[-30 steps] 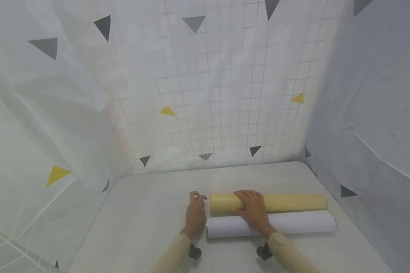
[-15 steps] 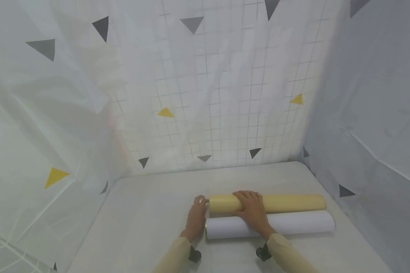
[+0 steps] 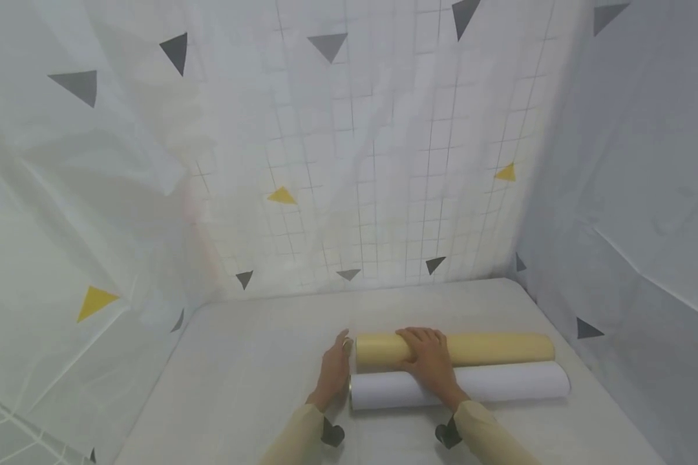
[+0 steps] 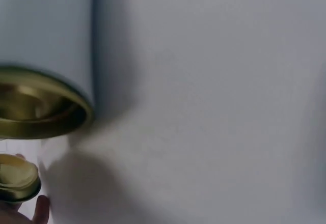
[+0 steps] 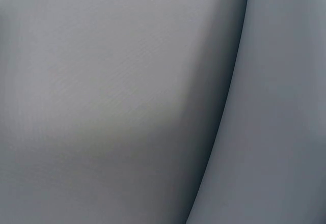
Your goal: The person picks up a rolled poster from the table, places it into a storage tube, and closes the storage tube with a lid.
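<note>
In the head view a yellow cardboard tube [image 3: 500, 349] lies crosswise on the white table, just beyond a parallel white tube [image 3: 512, 382]. My right hand [image 3: 430, 361] grips the yellow tube from above, left of its middle, while the forearm passes over the white one. At the yellow tube's left end my left hand [image 3: 333, 371] holds a small round gold metal cap [image 4: 18, 178] in its fingers. A narrow gap seems to separate cap and tube. The left wrist view shows the white tube's end with a gold recessed metal lid [image 4: 41, 107]. Neither right fingers nor yellow tube appear in the right wrist view.
White sheeting with grey and yellow triangles forms a back wall [image 3: 384, 213] and side walls around the table [image 3: 256, 349]. Dark wrist cameras [image 3: 333, 434] sit under both wrists, close to the tabletop. The white tube lies between my forearms and the yellow tube.
My left hand came in to the yellow tube's left end, touched it with a finger, then turned so the cap sits beside that end. My right hand has kept its grip; both tubes stayed put.
</note>
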`<act>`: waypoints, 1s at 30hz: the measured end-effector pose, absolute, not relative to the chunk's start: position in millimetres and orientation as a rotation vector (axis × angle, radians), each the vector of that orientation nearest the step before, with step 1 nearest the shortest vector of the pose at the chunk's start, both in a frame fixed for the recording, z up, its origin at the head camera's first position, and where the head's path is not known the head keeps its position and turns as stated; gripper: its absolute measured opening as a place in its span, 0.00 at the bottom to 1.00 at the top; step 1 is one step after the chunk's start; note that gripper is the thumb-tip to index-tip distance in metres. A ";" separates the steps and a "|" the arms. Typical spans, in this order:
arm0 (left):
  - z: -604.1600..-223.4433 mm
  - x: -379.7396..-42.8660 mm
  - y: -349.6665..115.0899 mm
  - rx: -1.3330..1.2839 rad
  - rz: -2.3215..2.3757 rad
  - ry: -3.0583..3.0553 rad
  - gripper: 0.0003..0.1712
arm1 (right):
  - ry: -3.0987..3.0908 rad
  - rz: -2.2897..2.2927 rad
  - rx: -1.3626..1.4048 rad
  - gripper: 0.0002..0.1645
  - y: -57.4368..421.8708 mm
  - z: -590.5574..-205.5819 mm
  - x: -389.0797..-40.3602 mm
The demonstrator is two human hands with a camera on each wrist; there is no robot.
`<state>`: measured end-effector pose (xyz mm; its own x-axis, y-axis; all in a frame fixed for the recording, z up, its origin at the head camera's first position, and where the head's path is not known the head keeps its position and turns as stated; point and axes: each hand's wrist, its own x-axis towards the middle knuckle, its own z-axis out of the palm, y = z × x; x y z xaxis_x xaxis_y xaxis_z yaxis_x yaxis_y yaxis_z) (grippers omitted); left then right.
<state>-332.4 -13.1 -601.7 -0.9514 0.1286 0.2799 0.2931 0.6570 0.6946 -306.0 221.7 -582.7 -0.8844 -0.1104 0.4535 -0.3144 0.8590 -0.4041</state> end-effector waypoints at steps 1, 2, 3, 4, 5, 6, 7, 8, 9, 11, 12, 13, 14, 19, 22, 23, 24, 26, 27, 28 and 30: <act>-601.9 -332.4 -12.8 -0.335 -1.218 -2.658 0.24 | -2.618 0.668 0.313 0.43 221.7 -583.0 -305.6; -602.2 -332.3 -12.6 -0.323 -1.268 -2.648 0.24 | -2.623 0.667 0.312 0.43 221.8 -583.2 -305.3; -602.6 -332.5 -12.3 -0.318 -1.310 -2.641 0.25 | -2.628 0.669 0.312 0.43 221.9 -583.2 -305.0; -602.8 -332.9 -11.9 -0.318 -1.342 -2.631 0.25 | -2.635 0.671 0.311 0.43 222.1 -583.2 -304.5; -602.9 -333.2 -11.6 -0.318 -1.363 -2.625 0.24 | -2.640 0.672 0.311 0.43 222.3 -583.1 -304.1; -603.0 -333.8 -11.2 -0.317 -1.375 -2.621 0.24 | -2.641 0.674 0.313 0.43 222.5 -582.9 -303.7; -602.6 -334.3 -10.7 -0.313 -1.387 -2.616 0.23 | -2.640 0.677 0.315 0.43 222.6 -582.7 -303.3; -602.0 -334.9 -10.2 -0.310 -1.396 -2.616 0.23 | -2.636 0.680 0.318 0.43 222.7 -582.5 -302.9; -600.9 -335.3 -9.7 -0.303 -1.410 -2.616 0.23 | -2.636 0.687 0.321 0.43 222.9 -582.2 -302.4; -598.1 -335.4 -8.4 -0.276 -1.432 -2.621 0.22 | -2.631 0.695 0.327 0.42 223.2 -581.7 -301.4; -596.3 -335.4 -7.6 -0.269 -1.449 -2.621 0.22 | -2.631 0.696 0.329 0.42 223.5 -581.8 -301.2; -594.2 -335.0 -6.7 -0.254 -1.470 -2.622 0.22 | -2.630 0.696 0.331 0.42 223.7 -581.9 -300.9; -592.2 -334.2 -5.7 -0.237 -1.504 -2.621 0.23 | -2.632 0.694 0.332 0.42 224.1 -582.0 -300.7; -583.1 -328.6 -0.3 -0.153 -1.729 -2.599 0.25 | -2.634 0.678 0.327 0.43 226.0 -584.8 -302.0; -579.8 -324.9 2.6 -0.104 -1.830 -2.594 0.27 | -2.630 0.668 0.326 0.43 226.6 -585.5 -302.2; -578.5 -323.9 3.6 -0.091 -1.852 -2.595 0.28 | -2.629 0.669 0.328 0.43 226.7 -585.4 -302.0; -577.6 -322.8 4.4 -0.078 -1.872 -2.596 0.28 | -2.628 0.673 0.331 0.43 226.7 -585.4 -301.8; -576.2 -320.7 6.3 -0.062 -1.907 -2.593 0.28 | -2.630 0.678 0.335 0.42 227.2 -585.0 -301.0; -575.7 -320.0 7.1 -0.084 -1.900 -2.607 0.26 | -2.632 0.678 0.335 0.42 227.6 -585.3 -300.7; -575.6 -319.7 8.2 -0.095 -1.899 -2.616 0.26 | -2.633 0.679 0.337 0.42 227.9 -585.2 -300.3; -576.1 -320.0 10.9 -0.110 -1.892 -2.628 0.26 | -2.639 0.682 0.336 0.43 228.9 -585.0 -299.7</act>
